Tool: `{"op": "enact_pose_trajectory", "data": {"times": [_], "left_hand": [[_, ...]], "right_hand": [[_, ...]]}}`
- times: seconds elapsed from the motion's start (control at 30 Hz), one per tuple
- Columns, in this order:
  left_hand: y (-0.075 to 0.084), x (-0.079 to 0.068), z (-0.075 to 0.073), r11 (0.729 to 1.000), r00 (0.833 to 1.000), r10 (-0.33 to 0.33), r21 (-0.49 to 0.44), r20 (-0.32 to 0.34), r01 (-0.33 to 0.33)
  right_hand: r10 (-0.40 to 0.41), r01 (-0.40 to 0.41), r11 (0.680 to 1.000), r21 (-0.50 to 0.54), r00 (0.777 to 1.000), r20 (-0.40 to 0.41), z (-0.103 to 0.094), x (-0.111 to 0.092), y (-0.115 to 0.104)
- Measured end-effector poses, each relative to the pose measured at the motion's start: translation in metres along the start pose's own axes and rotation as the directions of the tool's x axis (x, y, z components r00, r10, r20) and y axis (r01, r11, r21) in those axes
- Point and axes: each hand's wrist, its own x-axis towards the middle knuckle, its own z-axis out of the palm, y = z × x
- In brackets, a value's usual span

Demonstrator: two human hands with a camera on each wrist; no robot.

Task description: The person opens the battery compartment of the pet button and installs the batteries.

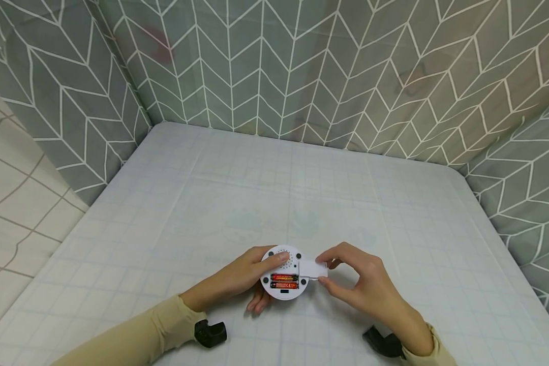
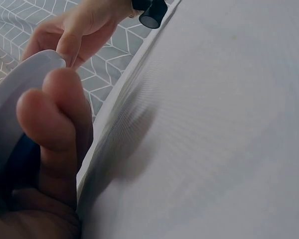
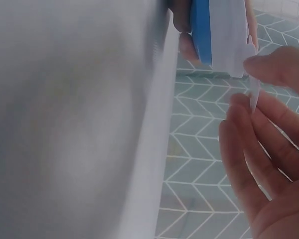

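Note:
A round white device [image 1: 295, 292] is turned with its underside up, its battery compartment uncovered. Two red batteries [image 1: 284, 278] lie side by side in it, near small black feet and a ring of speaker holes. My left hand [image 1: 242, 274] grips the device from the left, thumb across the holes and other fingers beneath. On the right side, my right hand [image 1: 366, 279] pinches a thin white battery cover [image 1: 313, 268] between thumb and fingertips, its inner end overlapping the device's rim. The right wrist view shows the device edge-on with a blue part [image 3: 202, 32], held above the table.
A white cloth with faint grid lines covers the table [image 1: 187, 223]. Grey-green curtains [image 1: 274, 66] with white zigzag lines hang behind and at both sides. Black wrist mounts [image 1: 210, 333] sit on both wrists, close to the tabletop.

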Motion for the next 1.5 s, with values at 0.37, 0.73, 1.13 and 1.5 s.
{"op": "enact_pose_trajectory", "data": {"times": [0.37, 0.73, 1.13, 1.5], "left_hand": [[-0.001, -0.001, 0.000, 1.000, 1.000, 0.003, 0.004, -0.002, -0.003], [-0.001, -0.001, 0.001, 1.000, 1.000, 0.007, 0.012, -0.002, -0.007], [-0.001, -0.002, 0.001, 1.000, 1.000, -0.005, 0.014, -0.003, 0.005], [-0.002, -0.002, 0.000, 0.999, 1.000, 0.006, 0.036, 0.000, -0.006]], "right_hand": [[-0.064, 0.065, 0.995, 0.071, 0.998, -0.016, 0.006, 0.001, -0.004], [-0.106, 0.113, 0.990, 0.081, 0.991, -0.076, 0.017, 0.005, -0.014], [-0.116, 0.123, 0.986, 0.108, 0.991, -0.072, 0.027, 0.005, -0.019], [-0.116, 0.122, 0.987, 0.106, 0.991, -0.063, 0.030, 0.003, -0.019]]}}
